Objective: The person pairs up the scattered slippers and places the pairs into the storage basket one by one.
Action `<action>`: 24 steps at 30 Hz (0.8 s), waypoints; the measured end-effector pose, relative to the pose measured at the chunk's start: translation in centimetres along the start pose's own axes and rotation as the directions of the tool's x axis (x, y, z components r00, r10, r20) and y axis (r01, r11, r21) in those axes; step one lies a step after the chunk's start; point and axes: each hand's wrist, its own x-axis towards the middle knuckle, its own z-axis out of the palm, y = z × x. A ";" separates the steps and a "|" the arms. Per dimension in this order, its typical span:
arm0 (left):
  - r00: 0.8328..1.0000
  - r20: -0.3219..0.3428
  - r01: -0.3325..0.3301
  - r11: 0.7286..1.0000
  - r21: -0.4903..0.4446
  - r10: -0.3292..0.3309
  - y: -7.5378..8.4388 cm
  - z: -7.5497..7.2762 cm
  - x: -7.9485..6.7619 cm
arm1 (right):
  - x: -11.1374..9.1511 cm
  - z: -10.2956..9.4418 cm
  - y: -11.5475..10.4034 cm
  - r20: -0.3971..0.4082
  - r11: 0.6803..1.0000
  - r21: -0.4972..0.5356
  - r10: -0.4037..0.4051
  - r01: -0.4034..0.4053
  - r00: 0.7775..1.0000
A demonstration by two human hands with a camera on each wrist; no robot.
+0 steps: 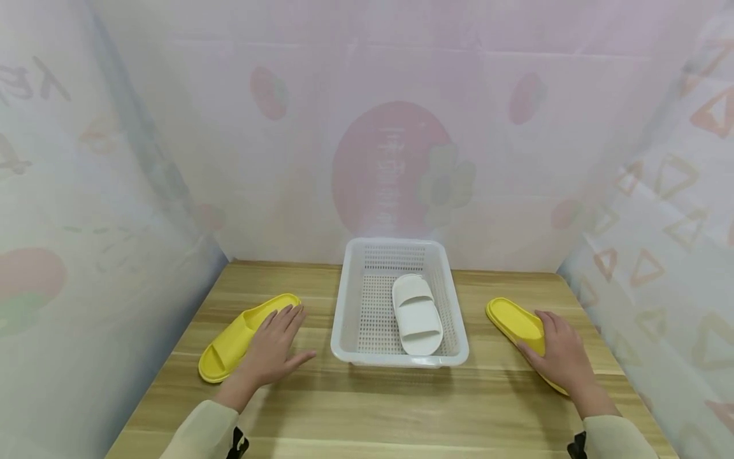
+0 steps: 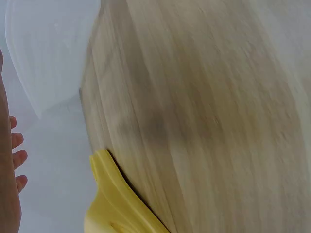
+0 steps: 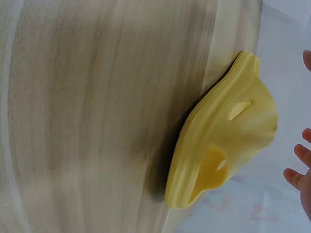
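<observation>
On the left of the table lies a yellow slipper, strap side up. My left hand hovers beside and partly over it, fingers extended, holding nothing. In the left wrist view a gap shows between those fingers and the yellow slipper. A second yellow slipper sits on the right, its middle and near end partly hidden under my right hand. The right wrist view has the fingers spread apart from this slipper. One white slipper lies inside the white basket.
The perforated plastic basket stands at the middle back of the wooden table, between the two yellow slippers. Printed pale sheets enclose the back and both sides.
</observation>
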 end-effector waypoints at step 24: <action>0.963 -0.070 0.265 0.963 0.055 -0.261 -6.7 0.9 -4.2 | -2.2 1.9 3.0 0.201 0.968 0.069 0.223 -0.241 0.954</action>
